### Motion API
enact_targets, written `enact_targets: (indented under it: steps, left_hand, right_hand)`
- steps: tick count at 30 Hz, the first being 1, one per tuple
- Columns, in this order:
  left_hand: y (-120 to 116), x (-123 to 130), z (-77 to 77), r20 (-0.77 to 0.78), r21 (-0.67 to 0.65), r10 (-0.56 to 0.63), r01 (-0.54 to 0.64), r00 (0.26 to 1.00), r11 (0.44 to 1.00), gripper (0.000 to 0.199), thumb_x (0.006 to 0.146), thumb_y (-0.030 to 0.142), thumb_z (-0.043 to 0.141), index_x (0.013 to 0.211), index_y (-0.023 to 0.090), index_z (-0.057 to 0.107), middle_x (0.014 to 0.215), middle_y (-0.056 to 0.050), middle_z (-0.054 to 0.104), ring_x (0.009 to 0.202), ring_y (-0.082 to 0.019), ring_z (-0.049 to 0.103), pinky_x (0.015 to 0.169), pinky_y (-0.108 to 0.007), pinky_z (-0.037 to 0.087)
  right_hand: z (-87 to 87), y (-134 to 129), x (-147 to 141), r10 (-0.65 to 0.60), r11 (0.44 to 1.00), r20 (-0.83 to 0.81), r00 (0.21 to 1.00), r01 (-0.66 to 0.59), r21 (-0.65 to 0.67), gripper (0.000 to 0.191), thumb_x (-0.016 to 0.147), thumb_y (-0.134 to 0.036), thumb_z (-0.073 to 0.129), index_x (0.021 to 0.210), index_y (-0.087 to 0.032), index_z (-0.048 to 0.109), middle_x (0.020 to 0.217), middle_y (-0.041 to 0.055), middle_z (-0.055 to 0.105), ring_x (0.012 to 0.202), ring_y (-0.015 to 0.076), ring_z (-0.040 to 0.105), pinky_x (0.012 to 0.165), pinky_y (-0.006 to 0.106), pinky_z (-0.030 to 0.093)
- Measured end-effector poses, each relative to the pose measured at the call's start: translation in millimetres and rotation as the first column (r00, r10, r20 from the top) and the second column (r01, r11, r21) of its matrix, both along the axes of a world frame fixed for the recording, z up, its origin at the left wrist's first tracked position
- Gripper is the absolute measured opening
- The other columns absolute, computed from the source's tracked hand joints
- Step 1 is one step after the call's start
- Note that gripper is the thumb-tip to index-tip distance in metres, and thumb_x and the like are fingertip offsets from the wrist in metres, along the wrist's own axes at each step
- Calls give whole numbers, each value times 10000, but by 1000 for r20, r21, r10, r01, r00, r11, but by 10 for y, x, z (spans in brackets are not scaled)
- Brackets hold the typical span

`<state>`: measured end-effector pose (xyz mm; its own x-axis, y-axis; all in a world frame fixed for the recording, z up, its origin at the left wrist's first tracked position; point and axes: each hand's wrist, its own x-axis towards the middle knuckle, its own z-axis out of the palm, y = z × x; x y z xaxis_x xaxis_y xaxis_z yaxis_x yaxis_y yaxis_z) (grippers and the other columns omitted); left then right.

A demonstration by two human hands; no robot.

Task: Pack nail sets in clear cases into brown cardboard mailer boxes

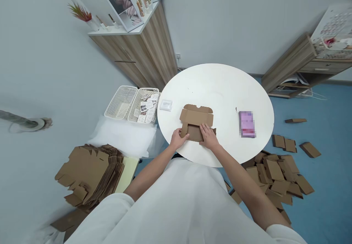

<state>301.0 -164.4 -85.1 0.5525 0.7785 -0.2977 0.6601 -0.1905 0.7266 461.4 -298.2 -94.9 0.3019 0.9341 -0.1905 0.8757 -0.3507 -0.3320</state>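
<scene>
A brown cardboard box (197,117), partly folded, lies on the round white table (220,86) near its front edge. Its lid panel with side flaps is spread open away from me, and the tray part is nearest to me. At the tray's left wall, my left hand (178,139) pinches the cardboard between thumb and fingers. My right hand (209,136) grips the tray's right side, its fingers over the wall and a flap standing out beside them.
A purple pack (246,124) and a small clear packet (166,105) lie on the table. White baskets (121,102) stand left of it. Flat cardboard sheets (88,170) are stacked at lower left. Folded boxes (275,170) are heaped on the floor at right.
</scene>
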Motion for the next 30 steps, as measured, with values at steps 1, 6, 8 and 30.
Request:
enact_targets:
  steps: [1,6,8,30]
  left_hand:
    - [2,2,2,-13,-10,3,-3,1000,1000,474,702,437,597,1076,161,505,1018,-98,577,832,-166,566,723,-279,432]
    - [84,34,-1,-141,8,8,-7,990,1000,211,780,334,505,900,170,561,839,-53,632,768,-158,581,676,-257,422]
    - [111,49,7,-188,28,-4,10,982,1000,170,780,315,500,853,174,560,804,-44,635,752,-158,583,651,-251,416]
    - [84,-10,209,-237,149,-261,301,936,942,800,646,479,619,1288,181,246,1123,-110,509,940,-224,544,751,-306,411]
  right_hand:
    - [-2,-1,1,10,1000,0,1000,-10,2,961,616,-320,649,1379,-132,96,1442,131,151,1324,281,92,1019,439,198]
    - [3,-12,12,66,998,9,998,-66,5,990,592,-308,670,1379,-151,89,1442,122,160,1329,274,66,1023,429,194]
    - [9,-14,18,80,997,10,997,-80,6,1014,580,-315,680,1380,-159,76,1443,120,153,1330,274,62,1025,431,189]
    - [42,-85,47,156,988,1,988,-156,-14,1066,547,-451,674,1381,-184,67,1455,125,82,1329,298,31,1035,500,101]
